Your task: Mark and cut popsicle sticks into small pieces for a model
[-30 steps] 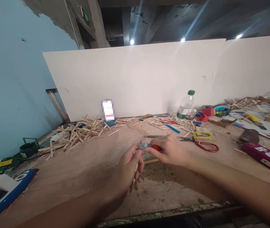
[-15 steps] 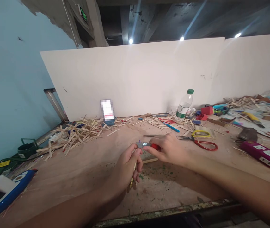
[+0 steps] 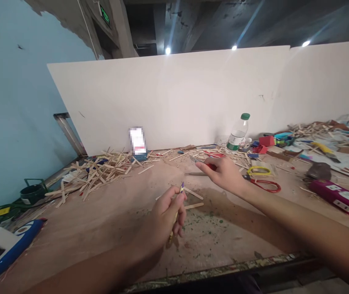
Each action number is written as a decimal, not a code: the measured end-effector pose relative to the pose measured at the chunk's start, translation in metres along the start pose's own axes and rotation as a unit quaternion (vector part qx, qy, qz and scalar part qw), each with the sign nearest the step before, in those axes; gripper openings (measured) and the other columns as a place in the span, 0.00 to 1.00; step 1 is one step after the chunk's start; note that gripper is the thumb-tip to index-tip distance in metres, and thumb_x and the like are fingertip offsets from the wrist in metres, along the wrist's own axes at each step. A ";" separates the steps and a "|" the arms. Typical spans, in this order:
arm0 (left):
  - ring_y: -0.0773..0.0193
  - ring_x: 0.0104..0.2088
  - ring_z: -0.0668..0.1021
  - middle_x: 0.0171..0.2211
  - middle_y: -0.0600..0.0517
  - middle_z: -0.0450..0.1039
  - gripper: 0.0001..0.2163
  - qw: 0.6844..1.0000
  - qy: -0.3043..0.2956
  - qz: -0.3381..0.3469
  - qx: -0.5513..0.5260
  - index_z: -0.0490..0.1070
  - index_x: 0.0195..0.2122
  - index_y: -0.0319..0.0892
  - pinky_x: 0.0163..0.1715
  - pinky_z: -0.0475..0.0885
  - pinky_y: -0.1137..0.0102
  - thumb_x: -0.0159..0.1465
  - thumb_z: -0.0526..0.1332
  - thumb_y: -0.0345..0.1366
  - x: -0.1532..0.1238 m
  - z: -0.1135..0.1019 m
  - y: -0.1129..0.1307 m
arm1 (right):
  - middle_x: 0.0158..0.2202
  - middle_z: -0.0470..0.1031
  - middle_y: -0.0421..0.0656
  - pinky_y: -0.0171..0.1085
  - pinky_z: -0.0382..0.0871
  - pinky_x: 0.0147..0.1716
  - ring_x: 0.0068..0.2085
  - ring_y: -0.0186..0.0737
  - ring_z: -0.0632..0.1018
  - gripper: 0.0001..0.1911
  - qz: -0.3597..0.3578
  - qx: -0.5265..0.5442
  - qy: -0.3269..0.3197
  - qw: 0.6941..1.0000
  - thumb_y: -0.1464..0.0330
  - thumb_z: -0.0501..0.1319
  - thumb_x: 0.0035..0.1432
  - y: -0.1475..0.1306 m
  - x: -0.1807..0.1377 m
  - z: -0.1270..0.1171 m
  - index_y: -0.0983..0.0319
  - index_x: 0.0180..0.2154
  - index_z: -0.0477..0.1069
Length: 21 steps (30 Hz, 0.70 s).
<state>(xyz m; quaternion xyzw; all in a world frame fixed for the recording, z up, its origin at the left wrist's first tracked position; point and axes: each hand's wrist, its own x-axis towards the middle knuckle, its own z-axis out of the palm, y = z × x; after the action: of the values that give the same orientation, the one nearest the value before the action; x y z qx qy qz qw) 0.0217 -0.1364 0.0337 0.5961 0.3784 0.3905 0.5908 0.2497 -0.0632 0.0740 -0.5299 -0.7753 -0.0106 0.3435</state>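
Observation:
My left hand (image 3: 168,210) is closed round a slim yellow pencil (image 3: 182,188), whose purple tip points up past the thumb. Its lower end shows beneath the fingers. Farther forward and to the right, my right hand (image 3: 225,173) grips a red-handled utility knife (image 3: 211,166), its blade held apart from the pencil. Much of the handle is hidden by the fingers. Two wooden sticks, one of them this flat stick (image 3: 194,205), lie just right of my left hand. A thin metal tool (image 3: 194,174) lies under my right hand, partly covered.
Scissors (image 3: 265,185) with one yellow and one red handle lie beside my right wrist. A bottle (image 3: 238,132) stands behind them. A heap of wooden sticks (image 3: 107,167) and a phone (image 3: 137,141) are at the back left. A magenta packet (image 3: 338,196) lies right; green crumbs dot the tabletop.
My right hand has drawn the knife away from the pencil tip, moving forward and to the right. The purple tip is now uncovered. My left hand stays in place, holding the pencil.

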 end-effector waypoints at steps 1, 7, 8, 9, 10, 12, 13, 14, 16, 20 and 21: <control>0.74 0.15 0.63 0.21 0.61 0.65 0.18 1.000 0.010 0.002 -0.001 0.63 0.39 0.45 0.18 0.74 0.76 0.71 0.57 0.55 0.003 -0.002 0.001 | 0.18 0.60 0.37 0.37 0.51 0.28 0.23 0.34 0.59 0.31 -0.006 0.003 -0.006 1.000 0.47 0.53 0.70 -0.002 -0.001 0.000 0.60 0.21 0.63; 0.73 0.15 0.65 0.20 0.62 0.65 0.20 1.000 0.011 -0.002 -0.008 0.63 0.39 0.45 0.19 0.76 0.72 0.67 0.60 0.58 0.009 -0.006 0.004 | 0.19 0.65 0.38 0.36 0.51 0.28 0.23 0.34 0.62 0.29 -0.124 0.018 -0.058 0.990 0.50 0.53 0.73 -0.016 -0.017 0.003 0.62 0.26 0.71; 0.73 0.15 0.65 0.20 0.62 0.65 0.20 1.000 0.012 -0.001 -0.009 0.63 0.39 0.45 0.19 0.76 0.72 0.67 0.60 0.58 0.009 -0.005 0.004 | 0.19 0.65 0.38 0.36 0.50 0.28 0.23 0.33 0.62 0.28 -0.146 0.019 -0.062 0.987 0.51 0.53 0.74 -0.017 -0.019 0.004 0.62 0.26 0.70; 0.73 0.14 0.64 0.20 0.63 0.65 0.20 1.000 0.013 0.000 -0.009 0.63 0.40 0.44 0.19 0.76 0.72 0.67 0.60 0.58 0.009 -0.005 0.004 | 0.19 0.65 0.38 0.36 0.50 0.28 0.23 0.33 0.62 0.28 -0.164 0.019 -0.066 0.984 0.52 0.53 0.74 -0.018 -0.021 0.004 0.62 0.26 0.70; 0.73 0.14 0.64 0.20 0.63 0.65 0.20 1.000 0.013 0.001 -0.009 0.63 0.41 0.44 0.19 0.76 0.72 0.67 0.60 0.58 0.009 -0.005 0.004 | 0.19 0.65 0.38 0.36 0.50 0.28 0.23 0.33 0.62 0.28 -0.176 0.020 -0.070 0.982 0.52 0.53 0.74 -0.019 -0.022 0.005 0.62 0.26 0.69; 0.72 0.14 0.65 0.19 0.62 0.66 0.21 1.000 0.010 -0.001 -0.007 0.63 0.41 0.44 0.19 0.76 0.72 0.66 0.60 0.59 0.010 -0.005 0.004 | 0.20 0.66 0.38 0.36 0.49 0.28 0.23 0.33 0.62 0.28 -0.191 0.025 -0.082 0.978 0.52 0.52 0.75 -0.021 -0.024 0.007 0.62 0.27 0.70; 0.72 0.14 0.65 0.19 0.62 0.66 0.21 1.000 0.008 -0.004 -0.005 0.63 0.41 0.44 0.18 0.75 0.72 0.66 0.60 0.59 0.010 -0.006 0.004 | 0.20 0.67 0.39 0.36 0.49 0.28 0.23 0.33 0.62 0.28 -0.195 0.028 -0.088 0.977 0.52 0.52 0.75 -0.021 -0.024 0.007 0.62 0.27 0.70; 0.71 0.14 0.66 0.19 0.62 0.66 0.22 1.000 0.006 -0.006 -0.003 0.63 0.41 0.44 0.18 0.75 0.72 0.66 0.61 0.59 0.011 -0.006 0.004 | 0.21 0.67 0.39 0.37 0.49 0.28 0.23 0.33 0.63 0.28 -0.198 0.030 -0.092 0.976 0.53 0.52 0.75 -0.022 -0.024 0.007 0.62 0.27 0.69; 0.71 0.14 0.66 0.19 0.62 0.66 0.21 1.000 0.003 -0.006 -0.002 0.64 0.41 0.44 0.18 0.75 0.72 0.66 0.61 0.59 0.011 -0.006 0.004 | 0.22 0.68 0.39 0.36 0.49 0.28 0.24 0.33 0.62 0.27 -0.201 0.039 -0.098 0.974 0.53 0.52 0.76 -0.022 -0.023 0.007 0.63 0.27 0.69; 0.72 0.15 0.66 0.19 0.62 0.66 0.19 1.000 0.004 -0.004 -0.002 0.65 0.42 0.45 0.19 0.76 0.72 0.68 0.60 0.56 0.009 -0.006 0.002 | 0.21 0.66 0.38 0.36 0.51 0.28 0.24 0.32 0.61 0.27 -0.203 0.059 -0.112 0.971 0.54 0.52 0.76 -0.023 -0.023 0.006 0.62 0.27 0.68; 0.71 0.15 0.66 0.19 0.62 0.66 0.18 1.000 0.003 -0.005 -0.003 0.65 0.42 0.45 0.19 0.76 0.72 0.69 0.60 0.56 0.009 -0.007 0.001 | 0.21 0.66 0.38 0.35 0.51 0.28 0.24 0.32 0.61 0.28 -0.203 0.061 -0.115 0.971 0.54 0.52 0.76 -0.024 -0.023 0.006 0.62 0.26 0.67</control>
<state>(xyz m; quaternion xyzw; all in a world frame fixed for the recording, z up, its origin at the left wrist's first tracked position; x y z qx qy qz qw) 0.0194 -0.1254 0.0348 0.5914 0.3823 0.3899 0.5934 0.2316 -0.0901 0.0653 -0.3377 -0.9000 0.0280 0.2743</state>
